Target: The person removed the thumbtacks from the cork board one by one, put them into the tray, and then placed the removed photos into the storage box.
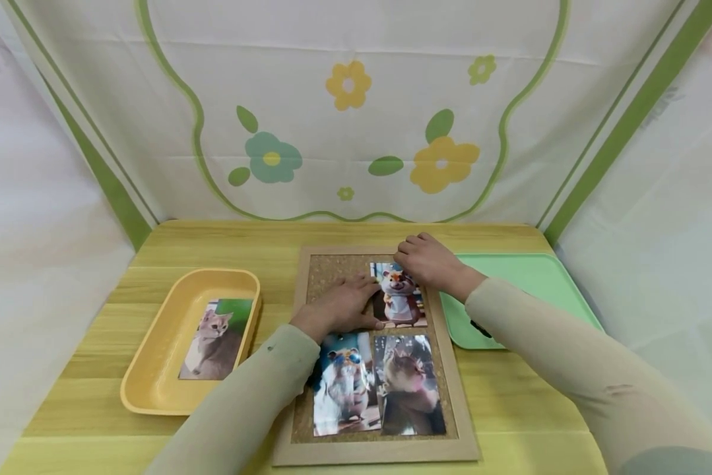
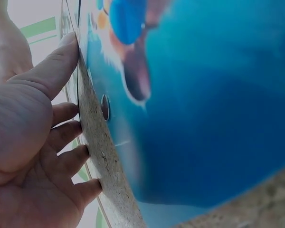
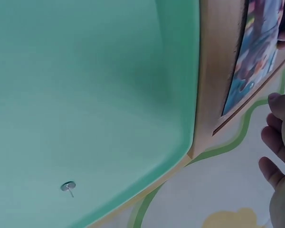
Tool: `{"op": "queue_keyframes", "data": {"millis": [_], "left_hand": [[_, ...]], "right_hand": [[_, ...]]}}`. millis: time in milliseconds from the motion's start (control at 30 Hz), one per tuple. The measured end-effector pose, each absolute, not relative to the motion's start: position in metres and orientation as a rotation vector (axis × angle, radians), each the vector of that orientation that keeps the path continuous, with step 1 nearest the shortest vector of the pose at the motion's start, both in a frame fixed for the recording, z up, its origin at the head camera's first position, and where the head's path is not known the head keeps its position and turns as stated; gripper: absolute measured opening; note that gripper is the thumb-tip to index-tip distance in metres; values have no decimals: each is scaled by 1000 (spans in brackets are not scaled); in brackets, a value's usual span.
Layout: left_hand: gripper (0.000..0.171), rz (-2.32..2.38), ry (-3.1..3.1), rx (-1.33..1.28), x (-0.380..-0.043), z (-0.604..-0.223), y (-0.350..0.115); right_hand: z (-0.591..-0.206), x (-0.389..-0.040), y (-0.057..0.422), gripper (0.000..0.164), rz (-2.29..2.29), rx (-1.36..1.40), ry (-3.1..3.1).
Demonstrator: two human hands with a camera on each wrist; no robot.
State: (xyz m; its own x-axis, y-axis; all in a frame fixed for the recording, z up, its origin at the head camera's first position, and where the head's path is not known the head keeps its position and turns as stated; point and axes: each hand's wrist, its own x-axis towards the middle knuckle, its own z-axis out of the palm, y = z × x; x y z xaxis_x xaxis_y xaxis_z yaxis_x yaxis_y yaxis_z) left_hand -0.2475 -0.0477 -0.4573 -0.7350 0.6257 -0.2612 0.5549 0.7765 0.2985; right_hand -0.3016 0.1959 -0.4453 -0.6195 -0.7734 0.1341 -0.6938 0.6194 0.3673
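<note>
In the head view we found the wooden table [image 1: 528,409] across the lower half. The framed corkboard [image 1: 385,452] lay upon it at lower centre, with the green tray [image 1: 524,274] just beside it on the right. The yellow tray [image 1: 164,376], at lower left, contained a cat photo [image 1: 213,343]. We recorded three photos on the cork: the sunglasses hamster photo [image 1: 344,389] and an animal photo [image 1: 412,386] side by side below, the aproned hamster photo [image 1: 400,303] above. The left hand [image 1: 344,305] rested with digits spread wide, fingertips at that upper photo's left edge. The right hand [image 1: 431,260], at its upper right corner, had loosely bent fingers, gripping nothing visible. In the right wrist view we noted a metal pin [image 3: 68,186] at lower left, in the green tray.
</note>
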Motion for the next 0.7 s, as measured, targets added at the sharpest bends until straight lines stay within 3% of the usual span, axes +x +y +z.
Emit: {"op": "queue_keyframes", "data": {"millis": [400,700], "left_hand": [[88,289,2623,905,-245,-459,-49],[89,291,2623,907,-244,-458,-50]], "right_hand": [[-452,-316,189,13,-562,1307,-2558],[-458,-324,187,3,-641,1444,-2384]]}}
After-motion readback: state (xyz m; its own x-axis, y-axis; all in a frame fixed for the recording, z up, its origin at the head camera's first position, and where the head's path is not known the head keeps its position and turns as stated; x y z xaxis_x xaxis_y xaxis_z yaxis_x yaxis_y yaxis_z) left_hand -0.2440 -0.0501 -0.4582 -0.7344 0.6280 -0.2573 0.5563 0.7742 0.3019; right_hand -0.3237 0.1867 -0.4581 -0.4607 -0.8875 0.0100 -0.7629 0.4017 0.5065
